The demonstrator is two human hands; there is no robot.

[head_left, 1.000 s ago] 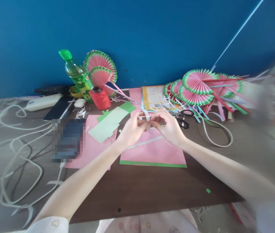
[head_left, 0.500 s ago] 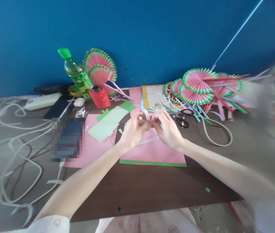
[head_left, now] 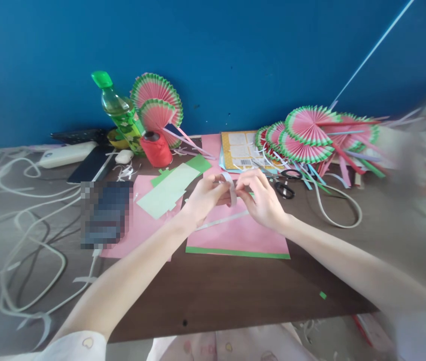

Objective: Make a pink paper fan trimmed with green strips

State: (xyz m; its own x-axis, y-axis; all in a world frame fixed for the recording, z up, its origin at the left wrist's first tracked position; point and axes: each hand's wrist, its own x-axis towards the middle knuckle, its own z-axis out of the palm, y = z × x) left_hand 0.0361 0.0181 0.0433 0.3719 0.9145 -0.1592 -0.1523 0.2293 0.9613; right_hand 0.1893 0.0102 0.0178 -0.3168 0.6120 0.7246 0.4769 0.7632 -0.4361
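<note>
My left hand [head_left: 203,199] and my right hand [head_left: 260,196] meet above a pink sheet with a green edge [head_left: 239,235]. Both pinch a narrow white tape strip [head_left: 231,188], which loops up between the fingertips. A loose end of the strip [head_left: 222,220] trails down across the pink sheet. A second pink sheet [head_left: 141,220] lies to the left, with a pale green paper piece [head_left: 168,190] on top of it.
Folded pink-and-green paper fans [head_left: 310,133] lie at the back right, with scissors [head_left: 284,183] and coloured strips beside them. A green-capped bottle [head_left: 117,110], two more fans [head_left: 156,105] and a red spool [head_left: 156,149] stand at the back left. Cables [head_left: 28,220] and a blurred-out device [head_left: 105,213] lie left.
Both hands stay together on the strip and shift only slightly; the fingers work the loop, which now stands a little more upright.
</note>
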